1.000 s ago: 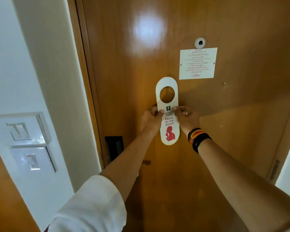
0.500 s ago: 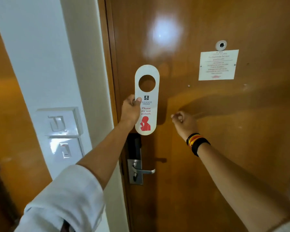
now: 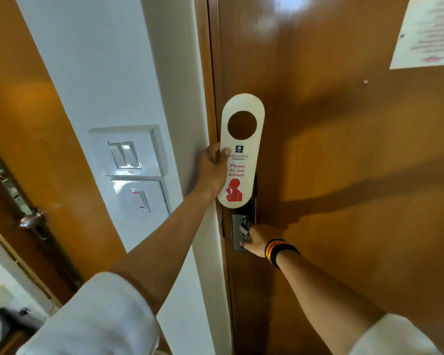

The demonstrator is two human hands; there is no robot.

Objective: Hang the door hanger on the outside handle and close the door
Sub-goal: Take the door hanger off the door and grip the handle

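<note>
A white door hanger [image 3: 242,152] with a round hole and red "Please do not disturb" print is held upright in front of the closed wooden door [image 3: 344,175]. My left hand [image 3: 212,170] grips its left edge at mid-height. Just below the hanger, my right hand [image 3: 254,239] is closed around the metal lever handle [image 3: 242,228] on its lock plate. Most of the lever is hidden by the fingers. A striped wristband sits on my right wrist.
A white wall strip with two light switches [image 3: 131,167] stands left of the door frame. Further left is another wooden door with a round metal knob [image 3: 34,219]. A paper notice [image 3: 426,34] is fixed to the door at upper right.
My right hand let go of the hanger, dropped and closed on the lever handle. My left hand kept the hanger and carried it left, above the handle. The view shifted closer.
</note>
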